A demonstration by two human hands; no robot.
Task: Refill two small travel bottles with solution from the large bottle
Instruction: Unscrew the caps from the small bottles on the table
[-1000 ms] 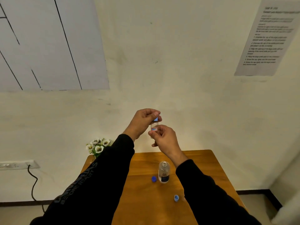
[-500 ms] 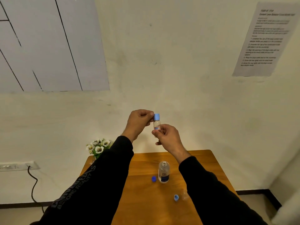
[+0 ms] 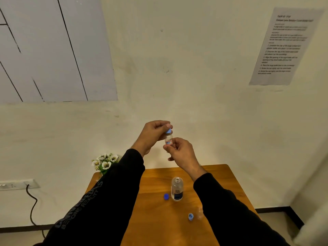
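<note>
I hold a small clear travel bottle upright in front of me, well above the table. My right hand grips its lower body. My left hand pinches the light blue cap sitting on its neck. On the wooden table stands the large clear bottle, uncapped, with a dark label. A dark blue cap lies just left of it. A light blue cap lies nearer me, beside a faint clear small bottle partly hidden by my right sleeve.
White artificial flowers stand at the table's back left corner. A printed instruction sheet hangs on the wall at right. A wall socket with a black cable is at lower left.
My left hand's fingers came off the cap and then closed over it again. The bottle stays held up in my right hand.
</note>
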